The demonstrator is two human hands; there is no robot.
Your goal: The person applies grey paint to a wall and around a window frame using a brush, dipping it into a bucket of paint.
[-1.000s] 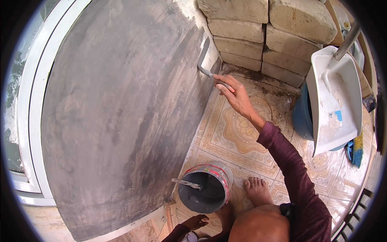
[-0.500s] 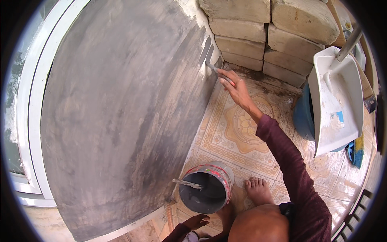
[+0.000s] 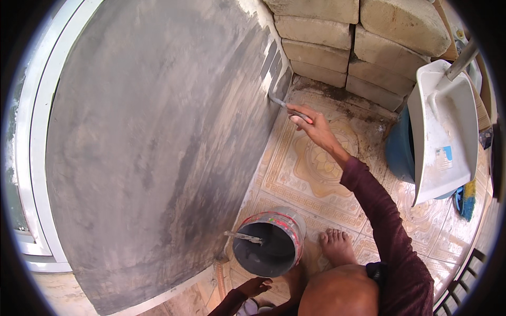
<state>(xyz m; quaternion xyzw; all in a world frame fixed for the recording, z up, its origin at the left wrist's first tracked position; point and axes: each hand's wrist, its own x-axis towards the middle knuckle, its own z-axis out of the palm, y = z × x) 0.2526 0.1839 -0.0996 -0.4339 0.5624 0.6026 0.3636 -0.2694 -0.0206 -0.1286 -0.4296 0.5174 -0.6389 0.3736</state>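
Observation:
My right hand [image 3: 310, 124] is closed on a grey, bent-necked tool [image 3: 276, 99], whose far end is against the grey-coated wall [image 3: 142, 137] beside a white patch [image 3: 266, 79] with dark streaks near the corner. My left hand [image 3: 254, 287] hangs low beside my knee, fingers loosely bent and apart, with nothing visible in it. Just above it stands a bucket [image 3: 291, 230] of dark grey liquid, red marks round its rim, with a coated stick [image 3: 237, 236] resting across its mouth.
Stacked pale blocks [image 3: 395, 45] line the back. At right are a white long-handled dustpan [image 3: 443, 131], a blue tub [image 3: 398, 150] and a blue-yellow brush [image 3: 465, 200]. A white-framed glazed opening [image 3: 34, 131] borders the left. My bare foot [image 3: 337, 247] is on the patterned tiles [image 3: 316, 158].
My right hand and the tool have moved up and rightward, then back down along the wall's edge. More dark streaks show on the white patch. The view has shifted slightly.

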